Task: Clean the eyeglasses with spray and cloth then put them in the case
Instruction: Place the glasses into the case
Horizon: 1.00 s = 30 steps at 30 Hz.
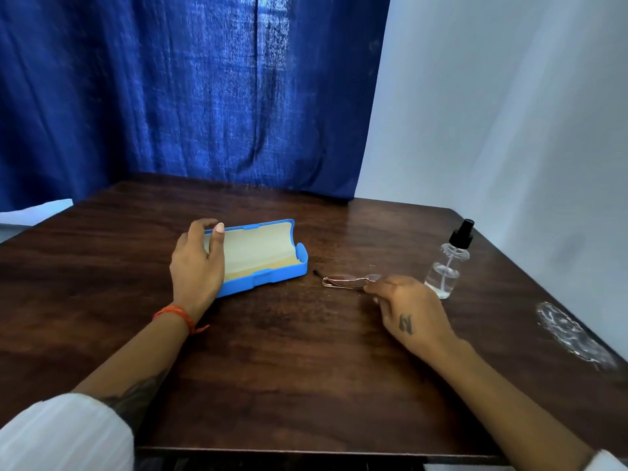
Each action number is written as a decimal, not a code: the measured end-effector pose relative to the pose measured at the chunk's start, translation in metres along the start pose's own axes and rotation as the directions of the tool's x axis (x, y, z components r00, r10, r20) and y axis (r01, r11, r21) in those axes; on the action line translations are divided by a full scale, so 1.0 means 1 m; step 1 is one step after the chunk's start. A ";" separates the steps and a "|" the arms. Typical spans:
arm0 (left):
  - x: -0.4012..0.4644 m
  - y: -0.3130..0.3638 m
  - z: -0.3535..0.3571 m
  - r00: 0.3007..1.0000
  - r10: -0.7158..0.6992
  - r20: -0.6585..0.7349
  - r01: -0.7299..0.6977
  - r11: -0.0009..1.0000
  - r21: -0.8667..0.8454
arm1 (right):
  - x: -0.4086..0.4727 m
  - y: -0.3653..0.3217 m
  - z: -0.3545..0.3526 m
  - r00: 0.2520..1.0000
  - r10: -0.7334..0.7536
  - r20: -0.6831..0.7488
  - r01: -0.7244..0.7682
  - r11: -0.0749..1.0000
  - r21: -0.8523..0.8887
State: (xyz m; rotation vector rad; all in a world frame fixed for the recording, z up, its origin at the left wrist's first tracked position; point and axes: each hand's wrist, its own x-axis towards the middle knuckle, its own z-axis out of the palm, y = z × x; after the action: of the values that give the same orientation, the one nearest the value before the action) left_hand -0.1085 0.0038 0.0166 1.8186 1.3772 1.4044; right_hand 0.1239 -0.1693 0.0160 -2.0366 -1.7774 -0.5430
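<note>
At about ten o'clock on the dark wooden table (289, 351), the left hand (197, 266) grips the end of the open blue case (261, 258). Toward two o'clock the right hand (411, 311) pinches the folded eyeglasses (346, 280), which lie just right of the case; the spray bottle (448, 263) stands farther right.

Left hand (197, 266) gripping the open blue eyeglass case (261, 258), right hand (413, 314) pinching folded eyeglasses (346, 281) on the bench (289, 368), spray bottle (447, 263) beside
</note>
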 end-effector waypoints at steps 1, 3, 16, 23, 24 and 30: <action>0.000 0.000 -0.001 1.000 0.002 0.000 -0.002 1.000 -0.003 | 0.000 -0.001 0.001 1.000 -0.021 0.018 0.022 0.999 -0.028; 0.000 -0.001 -0.002 1.000 0.009 0.001 -0.009 1.000 0.000 | -0.001 -0.004 0.005 0.998 -0.033 0.049 0.037 0.996 -0.083; -0.001 0.000 -0.002 0.997 0.073 0.010 -0.073 0.997 0.031 | 0.020 -0.013 0.008 0.987 0.087 0.134 -0.060 0.980 -0.188; 0.000 -0.001 -0.002 0.998 0.066 0.002 -0.066 0.998 -0.004 | 0.020 -0.009 0.004 0.999 -0.042 0.017 0.044 0.980 -0.194; 0.000 -0.001 -0.002 0.998 0.061 -0.004 -0.061 0.998 -0.018 | 0.020 -0.007 0.004 0.996 -0.083 -0.026 0.076 0.979 -0.191; 0.001 0.002 -0.004 0.996 0.081 -0.022 -0.082 0.995 -0.057 | 0.031 -0.029 -0.005 0.917 -0.287 -0.276 0.244 0.953 -0.181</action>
State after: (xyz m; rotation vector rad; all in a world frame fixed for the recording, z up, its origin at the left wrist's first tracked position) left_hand -0.1112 0.0032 0.0196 1.8469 1.2708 1.4923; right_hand 0.0987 -0.1420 0.0381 -1.6908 -1.8791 -1.0317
